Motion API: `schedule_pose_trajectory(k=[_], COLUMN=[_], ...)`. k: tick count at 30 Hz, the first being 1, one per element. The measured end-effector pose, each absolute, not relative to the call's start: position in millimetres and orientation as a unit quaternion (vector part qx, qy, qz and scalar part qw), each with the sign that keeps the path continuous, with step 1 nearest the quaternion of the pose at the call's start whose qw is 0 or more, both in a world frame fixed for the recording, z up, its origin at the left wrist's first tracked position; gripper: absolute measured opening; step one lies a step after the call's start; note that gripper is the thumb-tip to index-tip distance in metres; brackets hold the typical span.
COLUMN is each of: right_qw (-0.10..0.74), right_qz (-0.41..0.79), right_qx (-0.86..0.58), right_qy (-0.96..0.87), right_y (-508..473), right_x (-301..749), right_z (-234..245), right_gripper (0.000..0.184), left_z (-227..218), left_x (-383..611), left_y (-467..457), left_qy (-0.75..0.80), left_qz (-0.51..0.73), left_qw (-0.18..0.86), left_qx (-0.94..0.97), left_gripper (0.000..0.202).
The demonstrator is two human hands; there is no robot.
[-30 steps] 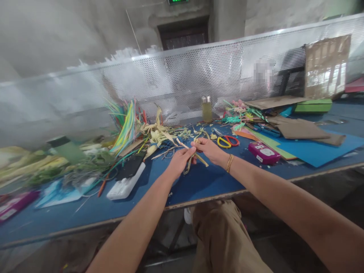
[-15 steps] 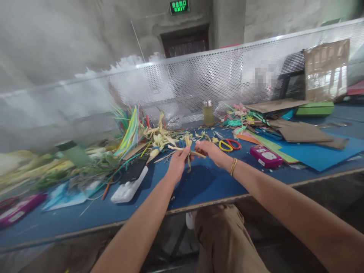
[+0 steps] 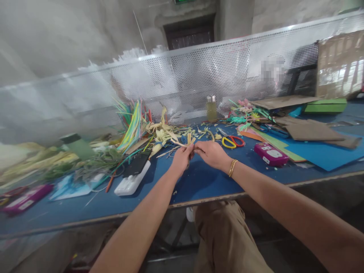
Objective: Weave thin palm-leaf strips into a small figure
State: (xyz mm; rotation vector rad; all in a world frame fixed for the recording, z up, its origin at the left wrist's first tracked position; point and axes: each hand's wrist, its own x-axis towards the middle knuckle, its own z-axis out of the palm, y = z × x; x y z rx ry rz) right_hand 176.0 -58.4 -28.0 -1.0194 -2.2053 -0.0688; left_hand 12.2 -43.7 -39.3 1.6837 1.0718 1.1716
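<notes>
Pale, straw-coloured strips (image 3: 189, 138) stick up from between my two hands above the blue table. My left hand (image 3: 182, 157) is closed in a pinch around their lower part. Against it, my right hand (image 3: 212, 154) has its fingers pressed together on the same bundle; what exactly its fingertips grip is hidden. Just beyond the hands lies a heap of similar pale strips and leaf-like pieces (image 3: 160, 138). Scissors (image 3: 228, 142) with yellow and red handles rest to the right of my right hand.
On the left are a white power strip (image 3: 132, 184), a black phone (image 3: 136, 163), colourful stems (image 3: 132, 127) and a green bottle (image 3: 78, 146). To the right lie a purple box (image 3: 270, 154), blue sheets (image 3: 321, 153) and cardboard (image 3: 313, 129). A perforated metal screen (image 3: 196, 81) stands behind.
My right hand has moved left, close against my left hand, and turned so its back faces up. The view has tilted slightly downward.
</notes>
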Motion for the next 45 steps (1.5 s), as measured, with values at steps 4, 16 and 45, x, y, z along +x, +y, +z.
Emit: schedule_pose_trajectory(k=[4, 16, 45], right_qw=[0.316, 0.464, 0.539], right_qz=[-0.105, 0.148, 0.393], right_qx=[-0.386, -0.373, -0.347], right_qy=[-0.86, -0.79, -0.66], right_y=[-57, -47, -41], right_x=[180, 184, 178], right_z=[-22, -31, -32], right_gripper=[0.025, 0.017, 0.033], left_z=[-39, -38, -39], left_x=[11, 11, 12], left_y=[-43, -48, -44], left_qy=[0.421, 0.372, 0.381], left_qz=[0.444, 0.452, 0.41], left_qw=[0.389, 0.507, 0.347], left_qx=[0.688, 0.633, 0.753], left_gripper=[0.047, 0.044, 0.037])
